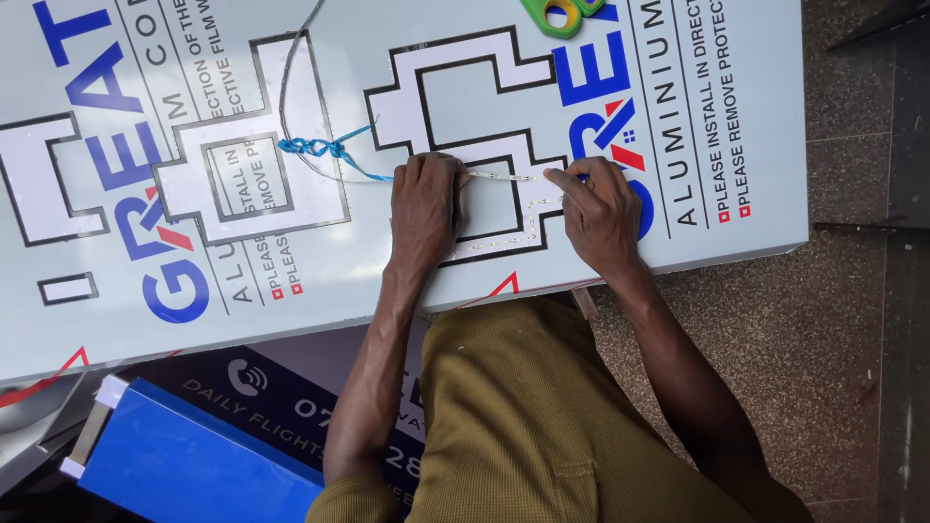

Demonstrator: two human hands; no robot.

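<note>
A large pale panel (349, 261) covered in protective film lies in front of me, with black-edged letter-shaped channels cut into it. My left hand (424, 208) is closed, pressing a thin white light strip (504, 177) into one channel. My right hand (601, 208) pinches the same strip a little further right, fingertips on the panel. The strip runs between both hands and bends down along the channel edge (528, 228). A grey wire with blue twisted wires (320, 147) trails off to the left of my left hand.
A green and yellow scissor handle (562, 14) lies at the panel's top edge. A blue box-like object (184, 460) and a dark printed banner (281, 397) sit below the panel at the left. Speckled stone floor (833, 320) lies to the right.
</note>
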